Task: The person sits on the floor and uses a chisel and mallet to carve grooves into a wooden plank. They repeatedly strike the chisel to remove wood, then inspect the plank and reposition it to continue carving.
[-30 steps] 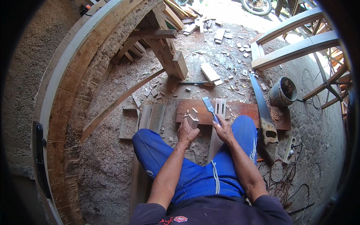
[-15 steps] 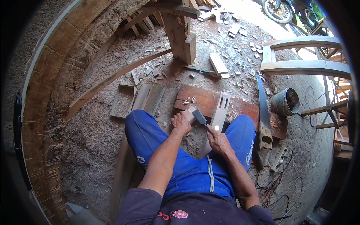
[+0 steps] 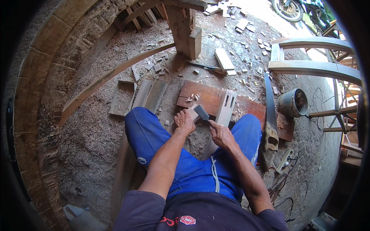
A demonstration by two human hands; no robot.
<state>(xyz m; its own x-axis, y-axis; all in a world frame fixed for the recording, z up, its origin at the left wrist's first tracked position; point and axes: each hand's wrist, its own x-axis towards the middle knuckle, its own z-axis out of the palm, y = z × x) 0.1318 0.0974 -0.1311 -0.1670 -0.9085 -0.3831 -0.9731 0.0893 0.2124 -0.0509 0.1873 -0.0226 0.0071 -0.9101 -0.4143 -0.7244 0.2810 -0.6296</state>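
Between my knees, my left hand (image 3: 184, 123) is closed round a pale length of wood (image 3: 192, 114), near its far end. My right hand (image 3: 221, 134) grips the handle of a wide, dark-bladed chisel (image 3: 201, 112), whose blade lies against the end of that wood. Beside my right hand, a second pale timber (image 3: 224, 106) with two long slots slants from a reddish-brown board (image 3: 204, 96) toward my lap. Small wood chips (image 3: 197, 96) are scattered on the board.
At the right lie a handsaw (image 3: 271, 119), a bucket (image 3: 293, 103) and a power strip (image 3: 284, 161) with tangled cords. A wooden post (image 3: 186, 38) and a curved strip (image 3: 115, 73) stand ahead. A shallow box (image 3: 124, 96) sits by my left knee. Offcuts and shavings cover the floor.
The chisel and my right hand have moved slightly up and left. My left hand keeps its hold on the wood. The whole view has shifted a little.
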